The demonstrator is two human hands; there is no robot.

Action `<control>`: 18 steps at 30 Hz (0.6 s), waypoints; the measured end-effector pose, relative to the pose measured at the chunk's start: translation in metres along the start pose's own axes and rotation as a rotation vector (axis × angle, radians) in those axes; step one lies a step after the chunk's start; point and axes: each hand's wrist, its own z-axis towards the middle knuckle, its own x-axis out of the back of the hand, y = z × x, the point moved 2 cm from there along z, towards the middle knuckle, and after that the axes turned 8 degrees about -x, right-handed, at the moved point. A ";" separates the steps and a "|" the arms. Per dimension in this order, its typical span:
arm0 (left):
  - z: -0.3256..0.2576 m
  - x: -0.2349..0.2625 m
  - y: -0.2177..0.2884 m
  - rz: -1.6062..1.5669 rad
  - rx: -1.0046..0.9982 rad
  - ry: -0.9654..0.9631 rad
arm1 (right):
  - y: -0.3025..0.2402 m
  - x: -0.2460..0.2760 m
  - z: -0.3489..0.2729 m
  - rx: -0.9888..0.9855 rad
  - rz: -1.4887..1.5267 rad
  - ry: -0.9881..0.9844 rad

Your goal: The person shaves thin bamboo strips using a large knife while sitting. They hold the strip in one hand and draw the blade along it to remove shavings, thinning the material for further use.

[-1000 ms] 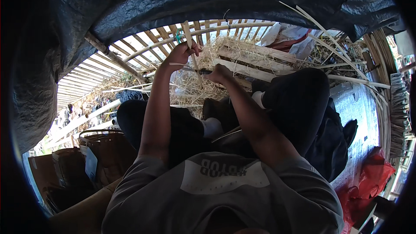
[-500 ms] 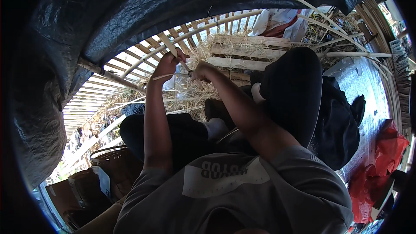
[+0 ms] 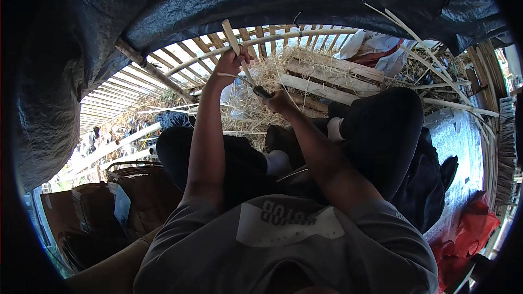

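My left hand point(image 3: 231, 62) is closed around a flat, pale bamboo strip point(image 3: 230, 34). The strip stands up beyond the fist, and its lower end comes out below the fingers, toward my right hand. My right hand point(image 3: 279, 102) grips a knife by its dark handle point(image 3: 263, 92). From the handle a thin, light sliver runs left to beside my left wrist; whether it is all blade or partly a split piece of bamboo, I cannot tell. The knife and the strip's lower end meet or nearly meet between my hands, over scattered shavings point(image 3: 256, 117).
Bamboo slats point(image 3: 327, 88) lie ahead among shavings, with a slatted fence point(image 3: 193, 57) behind. Dark sheeting point(image 3: 190, 0) hangs overhead. Long bamboo strips point(image 3: 436, 65) lean at the right, above a red plastic bag point(image 3: 468, 226). Brown baskets point(image 3: 141, 198) stand at the lower left.
My right hand has drawn back toward me and to the right, bringing the knife's dark handle into sight. My left hand keeps its hold on the strip. The whole view has shifted slightly.
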 end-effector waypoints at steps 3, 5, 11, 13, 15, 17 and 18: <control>0.000 0.001 0.005 -0.022 -0.014 -0.055 | 0.028 -0.007 0.005 0.011 0.076 0.016; -0.002 0.001 -0.001 -0.075 0.025 -0.018 | 0.028 -0.014 0.009 -0.109 0.014 -0.080; -0.003 -0.026 0.019 -0.007 -0.037 -0.196 | 0.020 0.002 0.023 -0.210 -0.181 -0.193; -0.004 -0.033 0.024 0.018 -0.016 -0.218 | 0.016 0.003 0.022 -0.270 -0.124 -0.235; -0.001 -0.046 0.022 0.025 -0.051 -0.285 | 0.022 0.005 0.021 -0.454 -0.013 -0.355; 0.007 -0.059 0.025 0.006 -0.083 -0.328 | 0.025 0.012 0.029 -0.463 -0.060 -0.377; 0.007 -0.063 0.029 0.007 -0.075 -0.356 | 0.028 0.013 0.028 -0.425 -0.044 -0.369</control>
